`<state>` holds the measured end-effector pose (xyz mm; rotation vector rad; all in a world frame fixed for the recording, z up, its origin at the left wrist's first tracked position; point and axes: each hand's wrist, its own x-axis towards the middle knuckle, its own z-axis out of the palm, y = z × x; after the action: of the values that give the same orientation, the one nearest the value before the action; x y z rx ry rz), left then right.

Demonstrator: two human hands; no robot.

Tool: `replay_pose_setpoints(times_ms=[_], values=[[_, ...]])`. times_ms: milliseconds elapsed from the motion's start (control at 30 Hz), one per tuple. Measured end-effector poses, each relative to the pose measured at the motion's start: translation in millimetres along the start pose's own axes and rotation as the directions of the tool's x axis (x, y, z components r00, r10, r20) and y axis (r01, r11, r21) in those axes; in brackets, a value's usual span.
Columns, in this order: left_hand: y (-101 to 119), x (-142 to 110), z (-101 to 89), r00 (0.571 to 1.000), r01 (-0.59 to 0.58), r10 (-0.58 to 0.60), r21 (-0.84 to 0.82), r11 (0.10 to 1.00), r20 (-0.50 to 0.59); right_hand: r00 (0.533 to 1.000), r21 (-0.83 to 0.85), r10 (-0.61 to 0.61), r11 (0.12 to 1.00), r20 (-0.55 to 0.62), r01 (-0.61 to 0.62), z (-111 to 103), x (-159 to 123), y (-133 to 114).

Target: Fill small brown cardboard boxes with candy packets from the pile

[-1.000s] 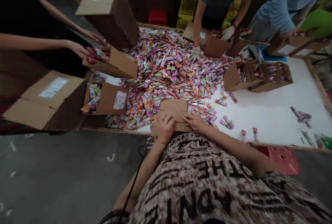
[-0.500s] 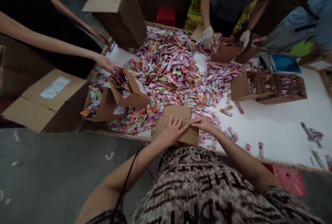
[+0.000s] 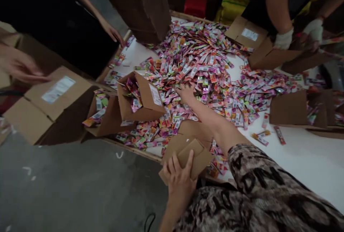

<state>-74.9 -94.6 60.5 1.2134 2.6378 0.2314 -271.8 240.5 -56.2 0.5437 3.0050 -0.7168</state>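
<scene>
I have my left hand point(image 3: 179, 176) laid over a small brown carton point(image 3: 192, 146) at the near edge of the table point(image 3: 298, 164), just in front of the patterned shirt. Its fingers are apart and rest on the cardboard; I can't tell whether they grip or only press. Behind them a far flap point(image 3: 197, 129) leans toward the heap of small printed packets point(image 3: 206, 71). My right hand point(image 3: 187, 94) is stretched out over that heap, its fingers spread, the tips down among the packets; I see nothing clasped in it, though the undersides are hidden from me. As I judge it, the step in hand is reaching into the packets while the carton is steadied. To do that well, I'd want light, even pressure from the left, so the cardboard neither creases nor slips over the wooden rim point(image 3: 134, 150). For the right, I'd bring the fingertips in low and draw them together gently, since the packets look slick and overlap loosely; a hard squeeze could send some sliding. I'd also give the labelled box point(image 3: 156, 103) room: it is tilted just left of that reach, with packets in it, and my forearm could knock it.
</scene>
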Motion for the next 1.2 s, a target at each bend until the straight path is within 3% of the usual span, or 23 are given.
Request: replay_pose_setpoints(times_ms=[67,167,300,400,500,567,600,633,700,767,833,900,1000,1067,1133,1167,1200], values=[[2.3,3.5,-4.1,1.0,0.0,0.0,-0.001,1.0,-0.009,1.0,-0.072,0.023,0.997,0.018,-0.021,-4.7,-32.8,28.3],[-0.8,12.4,-19.0,1.0,0.013,-0.013,0.015,1.0,0.02,0.973,-0.125,0.217,0.97,0.082,-0.206,-19.7,-107.6,76.3],[1.0,19.3,-29.0,0.998,0.036,-0.039,0.061,0.998,0.047,0.877,0.205,0.478,0.854,0.052,-0.478,-45.4,-200.4,143.7],[4.1,19.2,-24.8,0.998,0.04,-0.043,0.082,0.996,0.043,0.747,0.39,0.664,0.695,-0.027,-0.604,-70.6,-245.2,194.5],[4.0,20.2,-19.3,0.999,0.043,-0.046,0.102,0.994,0.029,0.554,0.326,0.814,0.579,-0.176,-0.747,-84.4,-268.3,228.4],[3.5,21.6,-17.0,0.999,0.043,-0.045,0.113,0.993,0.009,0.474,0.223,0.87,0.494,-0.137,-0.841,-76.3,-277.8,227.4],[3.5,22.0,-16.2,0.999,0.045,-0.045,0.12,0.992,-0.003,0.478,0.156,0.875,0.484,-0.078,-0.861,-67.0,-283.1,218.8],[3.8,22.0,-15.6,0.999,0.048,-0.046,0.128,0.991,-0.015,0.515,0.086,0.857,0.514,-0.01,-0.854,-55.5,-289.7,206.1],[4.9,20.9,-14.6,0.998,0.053,-0.049,0.144,0.988,-0.031,0.653,-0.024,0.749,0.659,0.108,-0.752,-31.9,-307.1,177.1],[6.0,19.2,-13.7,0.998,0.05,-0.045,0.149,0.988,-0.039,0.775,-0.012,0.599,0.793,0.204,-0.61,-18.7,-326.9,160.7],[5.7,18.3,-12.4,0.998,0.046,-0.04,0.142,0.989,-0.046,0.801,0.115,0.553,0.802,0.229,-0.587,-25.3,-340.9,173.9],[3.0,19.1,-10.0,0.998,0.041,-0.034,0.128,0.991,-0.06,0.772,0.256,0.619,0.731,0.142,-0.633,-52.1,-340.8,220.7],[-3.9,21.5,-4.3,0.993,0.026,-0.015,0.093,0.995,-0.115,0.687,0.341,0.721,0.672,-0.096,-0.657,-109.3,-308.0,325.5],[-7.1,22.5,-1.3,0.988,0.009,0.005,0.093,0.996,-0.154,0.567,0.369,0.806,0.585,-0.17,-0.722,-136.8,-269.2,387.6],[-6.4,23.0,-1.4,0.987,-0.002,0.021,0.119,0.993,-0.157,0.449,0.389,0.883,0.466,-0.14,-0.795,-144.1,-226.0,422.0],[-4.5,23.3,-2.6,0.989,0.008,0.012,0.138,0.99,-0.146,0.431,0.375,0.894,0.445,-0.125,-0.814,-140.6,-205.8,425.6],[-1.8,23.8,-4.2,0.992,0.027,-0.008,0.155,0.987,-0.127,0.455,0.342,0.883,0.466,-0.117,-0.816,-133.9,-188.2,419.5]])
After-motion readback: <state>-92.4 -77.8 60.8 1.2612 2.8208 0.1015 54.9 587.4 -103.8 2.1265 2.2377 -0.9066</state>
